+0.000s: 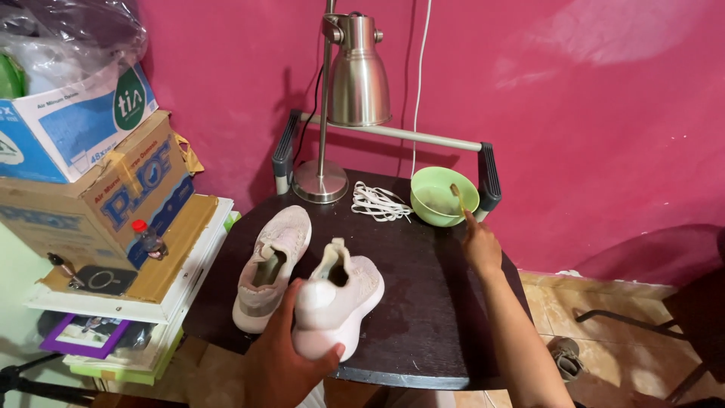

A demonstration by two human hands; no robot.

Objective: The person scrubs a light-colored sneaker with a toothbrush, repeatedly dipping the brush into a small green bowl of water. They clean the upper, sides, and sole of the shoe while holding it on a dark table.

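My left hand (283,355) grips the heel of a pale pink knit sneaker (341,302) at the near edge of a dark round table (423,302). A second matching sneaker (273,261) lies on the table just to its left, toe pointing away. My right hand (479,245) reaches to a light green bowl (444,196) at the back of the table and holds a thin brush handle (458,199) that dips into the bowl. White shoelaces (379,202) lie in a loose heap left of the bowl.
A metal desk lamp (355,72) stands at the table's back on a round base (320,183). Stacked cardboard boxes (98,181) sit on a white shelf (181,279) to the left, with a small bottle (149,239). A pink wall is behind; tiled floor lies at the right.
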